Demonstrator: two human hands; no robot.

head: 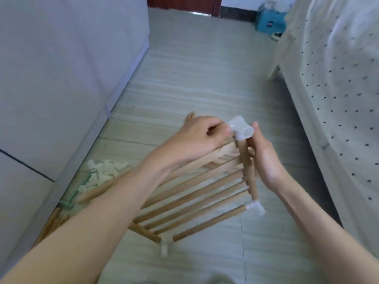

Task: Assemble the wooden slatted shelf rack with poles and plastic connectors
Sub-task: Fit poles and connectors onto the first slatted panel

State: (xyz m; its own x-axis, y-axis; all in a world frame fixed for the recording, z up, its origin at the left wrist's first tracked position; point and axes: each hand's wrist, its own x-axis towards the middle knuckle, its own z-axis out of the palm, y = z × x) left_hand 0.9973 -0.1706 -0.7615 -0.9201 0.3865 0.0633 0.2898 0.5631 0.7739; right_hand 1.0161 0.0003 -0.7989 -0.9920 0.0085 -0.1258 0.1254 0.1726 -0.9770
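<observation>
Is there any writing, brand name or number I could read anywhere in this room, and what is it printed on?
No text can be read.
Blue box by the far wall: a small dark label with white marks, too blurred to read.
Connector held by both hands, slats, spare connectors on the floor: no print visible.
Dotted bedsheet: a pattern only, no letters.

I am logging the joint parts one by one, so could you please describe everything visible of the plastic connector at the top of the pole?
The connector is translucent whitish plastic with several short open sockets, one mouth facing the camera. It sits on the upper end of a wooden pole that forms the side of the slatted shelf, held above the floor. The left hand pinches its left side; a fingertip of the right hand touches its right side. Motion blur softens its edges.
</observation>
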